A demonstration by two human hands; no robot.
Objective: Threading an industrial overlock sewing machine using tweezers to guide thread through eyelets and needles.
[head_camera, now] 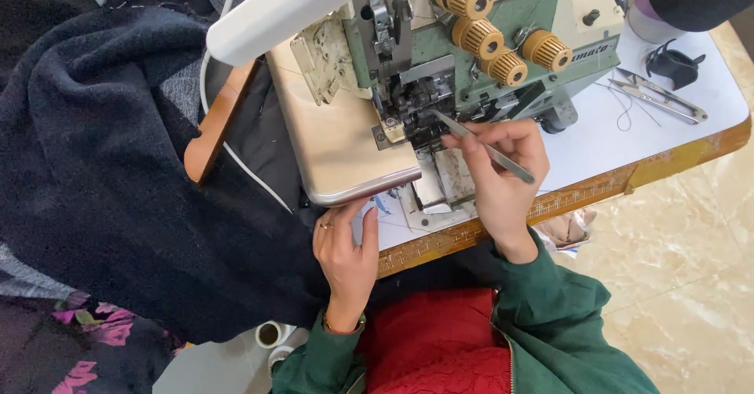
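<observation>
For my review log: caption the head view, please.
Right hand holds tweezers at the overlock machine; left hand rests at the table edge.

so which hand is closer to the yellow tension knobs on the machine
Right. The right hand holds tweezers just below the yellow knobs, at the needle area. The left hand rests lower down, at the table edge by the dark fabric.

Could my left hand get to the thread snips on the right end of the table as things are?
Probably not easily: the left hand rests at the table's near edge, and the right hand with tweezers lies between it and the snips.
</observation>
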